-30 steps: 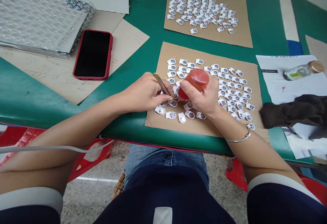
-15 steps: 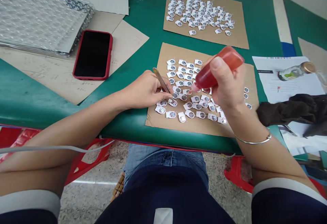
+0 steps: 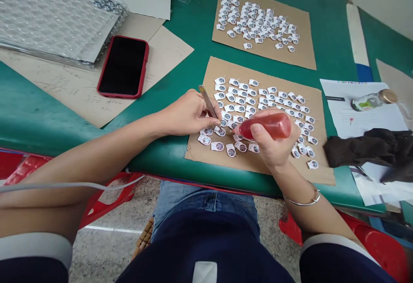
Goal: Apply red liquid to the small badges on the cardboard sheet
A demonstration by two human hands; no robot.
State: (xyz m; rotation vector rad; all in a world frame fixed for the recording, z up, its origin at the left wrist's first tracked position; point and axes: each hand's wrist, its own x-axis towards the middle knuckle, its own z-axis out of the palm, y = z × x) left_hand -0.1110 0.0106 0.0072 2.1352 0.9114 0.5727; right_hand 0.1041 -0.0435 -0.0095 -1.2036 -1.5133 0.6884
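Note:
My left hand (image 3: pixel 193 114) pinches metal tweezers (image 3: pixel 208 101), their tips pointing down at the small round pieces with white tabs (image 3: pixel 220 131) on the near cardboard sheet (image 3: pixel 200 150). In my right hand (image 3: pixel 276 143) is a red squeeze bottle (image 3: pixel 267 126), tilted so its nozzle points left, low over the pieces just right of the tweezers. Whether the nozzle touches a piece I cannot tell. Several rows of these pieces lie around both hands; my right hand and the bottle hide some.
A second cardboard sheet (image 3: pixel 303 57) with many similar pieces lies farther back. At left are a phone in a red case (image 3: pixel 123 66) and stacked clear plastic trays (image 3: pixel 61 20). To the right are a small glass bottle (image 3: pixel 371 100), papers (image 3: pixel 335 115) and dark cloth (image 3: pixel 351 150).
My right hand has moved down and left, and the red bottle lies flatter, its nozzle nearer the tweezers. My left hand keeps its pinch. The view has shifted slightly.

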